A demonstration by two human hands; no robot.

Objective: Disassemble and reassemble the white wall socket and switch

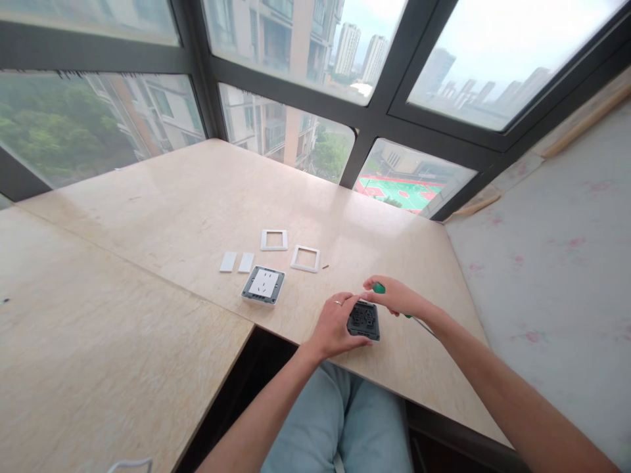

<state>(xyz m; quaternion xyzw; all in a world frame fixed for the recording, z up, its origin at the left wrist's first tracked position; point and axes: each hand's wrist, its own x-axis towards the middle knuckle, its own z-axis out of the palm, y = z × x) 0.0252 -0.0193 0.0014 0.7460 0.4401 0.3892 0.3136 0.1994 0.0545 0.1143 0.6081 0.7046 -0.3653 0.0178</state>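
holding a green-handled screwdriver, right hand apparently curled.

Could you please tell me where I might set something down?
Bare beige tabletop lies between the two white rectangular plates and the dark grey window frame, and between the right hand and the pale floral wall. It is crowded left of the left hand, around the grey and white square socket and hollow white frames.

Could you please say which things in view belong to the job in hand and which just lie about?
Belonging, it seems:
black unit in left hand
green-handled screwdriver in right hand
white-faced socket
two white frames
two white panels
perhaps small brown pin

Lying about, apparently:
pale loop, bottom edge
small dark object, left edge, unclear
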